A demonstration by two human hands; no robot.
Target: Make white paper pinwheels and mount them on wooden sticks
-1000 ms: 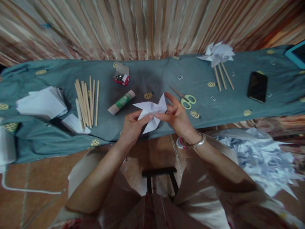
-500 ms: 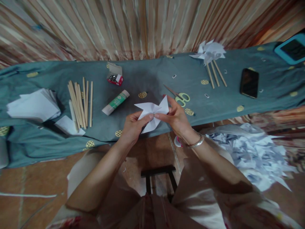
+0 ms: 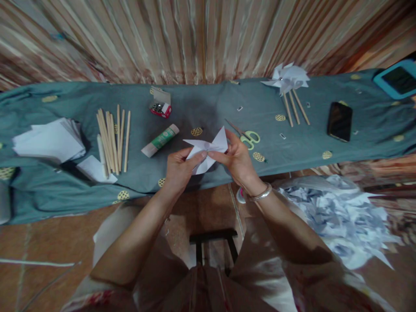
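Observation:
A white paper pinwheel [image 3: 204, 164] is held between both hands over the front edge of the cloth. My left hand [image 3: 180, 170] grips its left side, the thumb pressed near the centre. On the other side my right hand [image 3: 239, 158] pinches it, its thumb also by the centre and its fingers partly hidden behind the paper. Green-handled scissors [image 3: 249, 138] lie just beyond my right hand. A glue stick [image 3: 160, 140] rests beyond my left hand, and behind it stands an open red box [image 3: 161, 110] of small metal pieces.
Wooden sticks [image 3: 112, 143] and stacked white paper [image 3: 48, 141] lie on the left. Finished pinwheels on sticks [image 3: 289, 80], a black phone [image 3: 339, 121] and a blue-framed device [image 3: 398, 79] are on the right. Many paper pinwheels [image 3: 341, 216] are heaped below the right edge.
The pinwheel is tilted slightly differently, its lower blade now showing less below the hands. Both hands keep their hold, and the view has shifted slightly.

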